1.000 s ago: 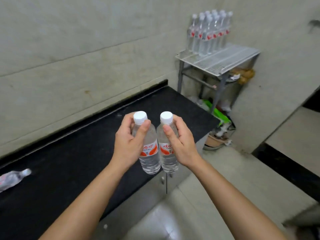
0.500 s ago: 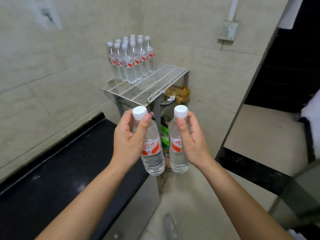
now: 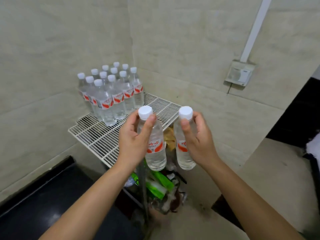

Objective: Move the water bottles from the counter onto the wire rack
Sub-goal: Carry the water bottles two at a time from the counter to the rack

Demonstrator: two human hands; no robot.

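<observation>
As both are held upright, position: just in front of the wire rack (image 3: pixel 97 135), apart.
Left hand (image 3: pixel 133 141): grasps left bottle (image 3: pixel 155 153).
Right hand (image 3: pixel 197 141): grasps right bottle (image 3: pixel 183 153).
Rack's back corner: bottle cluster (image 3: pixel 110 97).

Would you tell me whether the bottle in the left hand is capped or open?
Capped: a white cap sits on the water bottle that the left hand grips.

clear bottles (image 3: pixel 110 99) with white caps, red-orange labels, white wire rack (image 3: pixel 97 135), black counter (image 3: pixel 43 205)
</observation>
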